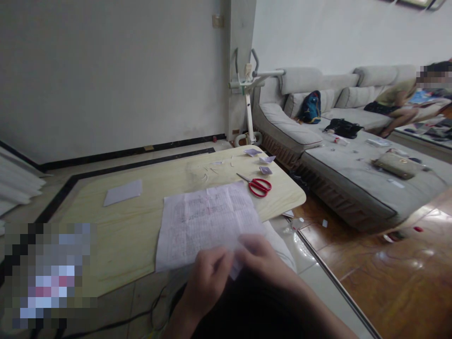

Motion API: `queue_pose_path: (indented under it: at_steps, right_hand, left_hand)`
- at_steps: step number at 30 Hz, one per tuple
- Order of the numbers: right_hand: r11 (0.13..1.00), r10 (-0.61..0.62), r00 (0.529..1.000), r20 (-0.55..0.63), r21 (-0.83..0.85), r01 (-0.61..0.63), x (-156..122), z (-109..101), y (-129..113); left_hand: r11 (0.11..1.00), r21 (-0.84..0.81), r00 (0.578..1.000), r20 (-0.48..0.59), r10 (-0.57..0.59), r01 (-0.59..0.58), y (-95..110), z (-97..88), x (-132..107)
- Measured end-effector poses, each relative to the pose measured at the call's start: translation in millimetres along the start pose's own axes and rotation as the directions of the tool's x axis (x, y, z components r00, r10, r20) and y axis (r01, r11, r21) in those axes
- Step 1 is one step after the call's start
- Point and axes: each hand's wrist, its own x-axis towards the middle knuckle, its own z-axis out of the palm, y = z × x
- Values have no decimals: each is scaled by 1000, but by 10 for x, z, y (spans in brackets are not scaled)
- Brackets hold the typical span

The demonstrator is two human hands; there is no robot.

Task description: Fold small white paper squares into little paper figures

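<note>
A large creased sheet of printed paper (208, 214) lies over the near edge of the pale wooden table (116, 245). At its near edge, my left hand (212, 268) and my right hand (256, 254) are close together, fingers closed on the paper. Both hands are somewhat blurred, so the exact grip is hard to make out. Red-handled scissors (260, 187) rest just beyond the sheet's far right corner, blades pointing left. Behind them sit several small folded paper pieces (266, 170). Thin paper strips (212, 169) are scattered nearby.
A folded white paper (123, 192) lies at the table's left. To the right stands a grey sofa (356, 155) with a blue backpack (311, 107) and bags on it; a person (395, 99) sits at its far end. White exercise equipment (249, 108) stands behind the table.
</note>
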Motion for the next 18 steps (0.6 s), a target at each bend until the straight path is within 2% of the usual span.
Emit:
queue_pose_path:
  at_steps: [4,8,13,18]
  right_hand:
    - [995,-14,999,31,99,11,7,14,7]
    - [976,-8,996,85,219,-11,-9,25,50]
    - [963,82,996,25,256,-86,-55,36,72]
    - [972,-12,998,62,235,-3,-16,59,20]
  left_hand:
    - [997,33,995,-68,78,-76,-47,-9,-33]
    - [998,61,980,-195,40,-28,-13,18,-64]
    - [1000,-7,955,-295,-23,22,59,62,-62]
    - [1000,-4,941,-337,-12,11,39,63,-70]
